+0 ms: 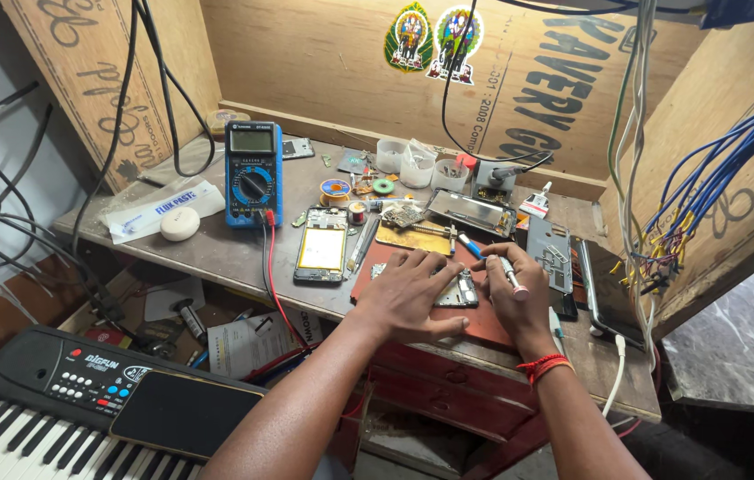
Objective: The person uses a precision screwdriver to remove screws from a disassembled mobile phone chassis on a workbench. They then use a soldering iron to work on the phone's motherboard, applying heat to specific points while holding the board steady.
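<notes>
On the tabletop (217, 253), the left hand (408, 298) lies flat with fingers spread, pressing the left part of a small phone frame (458, 292) onto the red mat (483, 324), so the step in hand looks like unscrewing or fastening a part of it. Just right of that, the right hand (512, 298) has its grip closed around a screwdriver (507, 274), tip pointing toward the frame's right edge. The frame lies between the two hands, under the left fingertips; the next move likely calls for a steady, upright tool.
</notes>
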